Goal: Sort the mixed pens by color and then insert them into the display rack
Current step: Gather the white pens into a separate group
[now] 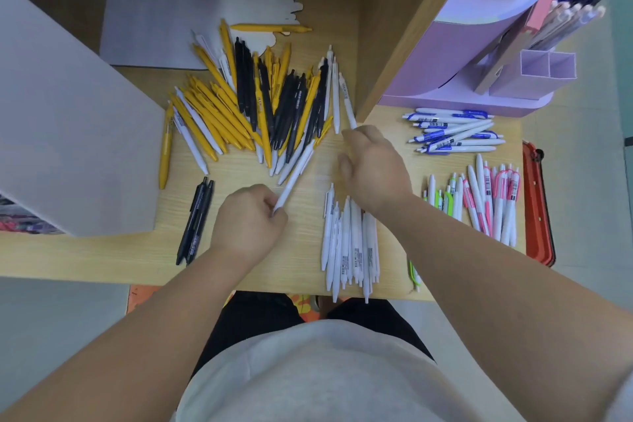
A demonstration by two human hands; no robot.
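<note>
Near the middle of the worktop (pixel 102 257), a white pen (pixel 294 178) is pinched at its near end by the left hand (pixel 248 219), the fingers being curled round it. Its far end is laid against the near fringe of the mixed pile (pixel 253 106) of yellow, black and white pens, which is spread out toward the far edge. At the right side of that pile, a second white pen (pixel 346 101) is gripped at its near end by the right hand (pixel 373 164), whose fingers are curled under.

A sorted row of white pens (pixel 349 243) is laid by the near edge, partly beneath the right wrist. Two black pens (pixel 195 223) are placed side by side toward the near left. Toward the right edge, blue-clipped pens (pixel 452 130) are gathered in a loose bundle; nearer the near edge, green-clipped pens (pixel 445 199) and pink-clipped pens (pixel 493 199) are ranged beside one another. The lilac display rack (pixel 479 44) is set at the far right corner, with red, blue and dark pens held in its far compartments.
</note>
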